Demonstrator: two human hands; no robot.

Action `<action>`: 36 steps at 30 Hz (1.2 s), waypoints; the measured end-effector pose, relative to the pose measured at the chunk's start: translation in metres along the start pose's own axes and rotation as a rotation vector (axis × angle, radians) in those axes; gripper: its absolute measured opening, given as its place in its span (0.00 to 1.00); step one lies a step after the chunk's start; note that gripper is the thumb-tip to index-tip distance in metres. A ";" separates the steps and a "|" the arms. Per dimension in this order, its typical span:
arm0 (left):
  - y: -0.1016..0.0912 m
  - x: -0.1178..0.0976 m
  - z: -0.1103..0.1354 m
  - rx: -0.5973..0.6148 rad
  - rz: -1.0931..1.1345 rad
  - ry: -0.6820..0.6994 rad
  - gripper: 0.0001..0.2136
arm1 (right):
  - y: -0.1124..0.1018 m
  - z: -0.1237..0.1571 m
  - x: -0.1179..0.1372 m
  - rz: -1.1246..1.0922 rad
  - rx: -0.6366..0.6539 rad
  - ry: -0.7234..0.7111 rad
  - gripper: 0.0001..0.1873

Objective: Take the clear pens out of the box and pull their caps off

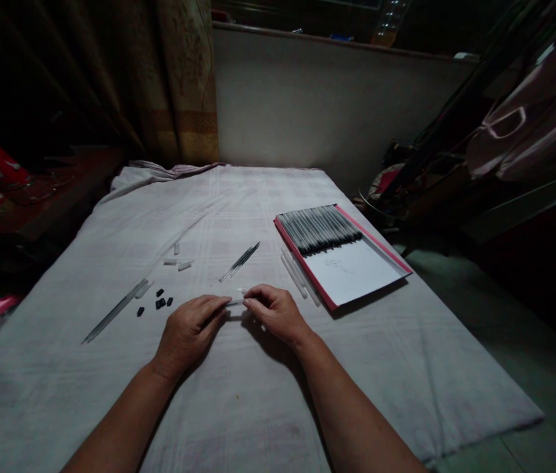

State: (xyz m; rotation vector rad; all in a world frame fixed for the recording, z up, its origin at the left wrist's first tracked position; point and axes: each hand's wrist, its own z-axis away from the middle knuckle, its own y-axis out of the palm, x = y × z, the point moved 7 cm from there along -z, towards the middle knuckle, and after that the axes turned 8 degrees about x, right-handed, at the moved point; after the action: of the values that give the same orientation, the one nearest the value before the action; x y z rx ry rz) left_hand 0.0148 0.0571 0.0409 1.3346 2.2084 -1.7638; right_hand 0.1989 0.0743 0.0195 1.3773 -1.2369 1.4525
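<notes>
My left hand (192, 328) pinches one end of a thin clear pen barrel (235, 303) just above the cloth. At its other end are the closed fingertips of my right hand (277, 312). Small white pieces lie close to the right fingers, too tiny to name. Beyond the hands rests a bunch of dark pen refills (242, 261). To the left are several small black plugs (160, 303), a few clear pen caps (185, 266) and long thin pen parts (115, 310). Clear barrels (295, 272) lie beside the box on the right.
A red-edged shallow box (357, 279) holds a row of clear pens with black ends (320, 226). A pale checked cloth (381, 381) covers the table. A curtain (174, 79) and a wall (307, 98) stand behind; clothes (539, 112) hang at the right.
</notes>
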 end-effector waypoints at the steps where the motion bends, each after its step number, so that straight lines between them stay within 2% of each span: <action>1: 0.000 0.002 -0.001 -0.013 -0.005 -0.015 0.12 | -0.008 0.000 0.004 0.024 -0.055 -0.028 0.09; 4: -0.001 0.010 -0.005 -0.063 -0.026 -0.087 0.14 | -0.049 0.003 0.012 -0.013 -0.355 -0.076 0.12; 6: 0.004 0.009 -0.012 -0.043 -0.052 -0.115 0.14 | -0.075 0.009 0.011 -0.105 -0.567 -0.072 0.16; 8: 0.015 0.002 -0.023 0.028 -0.082 -0.110 0.13 | -0.091 0.012 0.005 -0.205 -0.681 -0.058 0.20; 10: 0.028 -0.007 -0.035 0.117 -0.113 -0.105 0.12 | -0.096 0.012 0.001 -0.283 -0.705 -0.046 0.21; 13: 0.043 -0.017 -0.051 0.211 -0.109 -0.117 0.08 | -0.095 0.011 -0.002 -0.352 -0.689 -0.035 0.20; 17: 0.043 -0.015 -0.059 0.205 -0.051 -0.165 0.03 | -0.085 0.008 -0.003 -0.383 -0.623 -0.003 0.19; 21: 0.027 -0.003 -0.047 0.109 0.074 -0.257 0.03 | -0.069 0.003 -0.004 -0.313 -0.488 0.032 0.23; 25: 0.010 0.017 -0.026 -0.028 0.246 -0.398 0.13 | -0.047 0.002 -0.002 -0.208 -0.369 0.052 0.23; 26: 0.008 0.024 -0.021 -0.064 0.343 -0.455 0.15 | -0.041 0.003 0.000 -0.170 -0.344 0.040 0.22; 28: 0.006 0.039 -0.009 -0.160 0.675 -0.612 0.16 | -0.031 0.004 0.005 -0.092 -0.301 0.008 0.20; 31: 0.012 0.053 0.004 -0.323 1.217 -0.824 0.10 | -0.021 0.007 0.009 -0.025 -0.248 -0.016 0.16; 33: 0.013 0.054 0.006 -0.364 1.338 -0.867 0.06 | -0.017 0.007 0.010 -0.009 -0.215 -0.021 0.15; 36: 0.014 0.054 0.006 -0.360 1.376 -0.881 0.05 | -0.013 0.008 0.011 0.002 -0.177 -0.024 0.15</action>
State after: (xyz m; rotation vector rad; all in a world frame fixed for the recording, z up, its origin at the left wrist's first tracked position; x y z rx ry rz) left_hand -0.0136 0.0843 0.0014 1.1065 0.6690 -0.9541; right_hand 0.2117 0.0685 0.0319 1.2772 -1.3489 1.2975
